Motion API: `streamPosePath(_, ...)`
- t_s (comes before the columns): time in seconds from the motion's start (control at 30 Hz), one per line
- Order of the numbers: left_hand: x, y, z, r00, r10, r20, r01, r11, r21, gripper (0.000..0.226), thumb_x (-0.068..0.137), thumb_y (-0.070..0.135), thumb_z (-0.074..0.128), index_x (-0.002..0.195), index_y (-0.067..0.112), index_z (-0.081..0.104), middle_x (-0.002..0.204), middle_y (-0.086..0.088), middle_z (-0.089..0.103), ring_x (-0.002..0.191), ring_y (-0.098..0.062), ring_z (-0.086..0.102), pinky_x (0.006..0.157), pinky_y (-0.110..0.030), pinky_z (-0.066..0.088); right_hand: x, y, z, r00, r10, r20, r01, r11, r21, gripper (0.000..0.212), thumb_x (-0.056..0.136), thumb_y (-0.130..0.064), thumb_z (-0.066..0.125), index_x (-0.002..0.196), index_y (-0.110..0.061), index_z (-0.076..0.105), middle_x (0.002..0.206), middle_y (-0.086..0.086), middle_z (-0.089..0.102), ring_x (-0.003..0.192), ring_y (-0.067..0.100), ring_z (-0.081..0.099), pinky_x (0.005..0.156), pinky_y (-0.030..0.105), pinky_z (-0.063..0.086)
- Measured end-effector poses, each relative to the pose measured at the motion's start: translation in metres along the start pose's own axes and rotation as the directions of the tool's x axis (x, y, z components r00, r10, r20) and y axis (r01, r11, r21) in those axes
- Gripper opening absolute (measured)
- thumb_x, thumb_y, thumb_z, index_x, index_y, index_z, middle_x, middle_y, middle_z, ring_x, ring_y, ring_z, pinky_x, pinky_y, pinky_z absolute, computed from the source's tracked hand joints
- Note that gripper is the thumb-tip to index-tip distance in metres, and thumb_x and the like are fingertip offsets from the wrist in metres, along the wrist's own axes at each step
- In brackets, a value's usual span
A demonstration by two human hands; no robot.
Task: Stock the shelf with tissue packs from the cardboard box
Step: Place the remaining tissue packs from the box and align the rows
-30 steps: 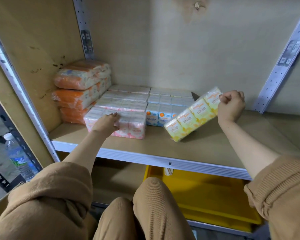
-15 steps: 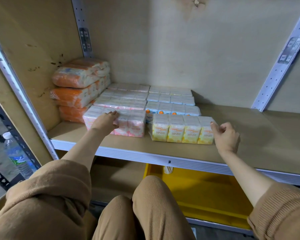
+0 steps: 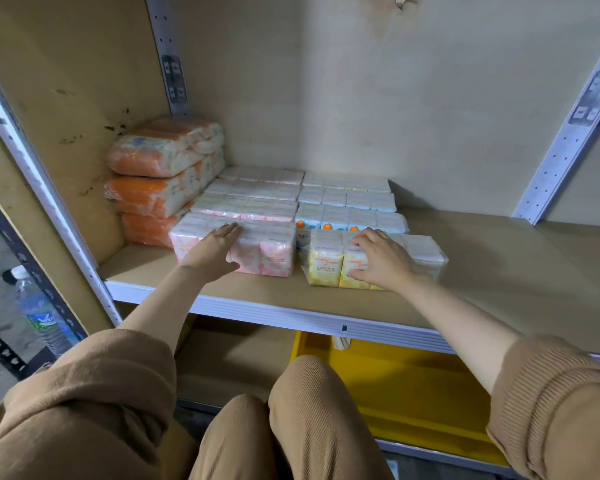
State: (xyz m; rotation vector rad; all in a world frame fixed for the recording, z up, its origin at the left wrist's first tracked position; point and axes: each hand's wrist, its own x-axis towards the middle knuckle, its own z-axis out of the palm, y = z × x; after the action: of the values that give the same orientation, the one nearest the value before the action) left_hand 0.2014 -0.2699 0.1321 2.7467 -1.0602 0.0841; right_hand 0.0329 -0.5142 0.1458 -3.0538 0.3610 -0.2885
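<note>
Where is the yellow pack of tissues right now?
Head view: the yellow tissue pack stands near the front of the shelf, right of the pink pack, in front of the blue packs, under the right hand.

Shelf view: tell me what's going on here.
A person is stocking the shelf with tissue packs. The right grip holds a yellow tissue pack standing near the front edge, in front of the blue packs. The left grip rests flat, fingers straight, on the pink tissue pack beside it. Orange packs are stacked at the far left. The cardboard box is not in view.
</note>
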Motion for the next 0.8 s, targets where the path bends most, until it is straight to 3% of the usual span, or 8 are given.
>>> streamPosePath(0.3,0.013,-0.016,0.004,0.999,0.008,-0.045,-0.007,1.0,0.014,0.073,0.086,0.005,0.063,0.148,0.011,0.025,0.157,-0.004,0.023,0.143,-0.022,0.028,0.116,-0.033,0.028,0.023,-0.033,0.016,0.998,0.032,-0.062,-0.033,0.999,-0.011,0.057,0.087,-0.034,0.058,0.136,-0.011,0.042,0.139,0.003,0.043,0.132,0.019,0.036,0.104,0.028,0.034)
streamPosePath(0.8,0.023,-0.032,0.0,0.999,0.014,-0.04,-0.015,1.0,-0.01,0.07,0.088,0.004,0.06,0.148,0.014,0.025,0.157,-0.002,0.022,0.144,-0.019,0.027,0.114,-0.029,0.027,0.032,-0.047,0.02,0.997,0.01,-0.08,-0.012,1.0,-0.026,0.054,0.089,-0.029,0.055,0.137,-0.009,0.04,0.143,0.004,0.041,0.133,0.019,0.036,0.106,0.026,0.032)
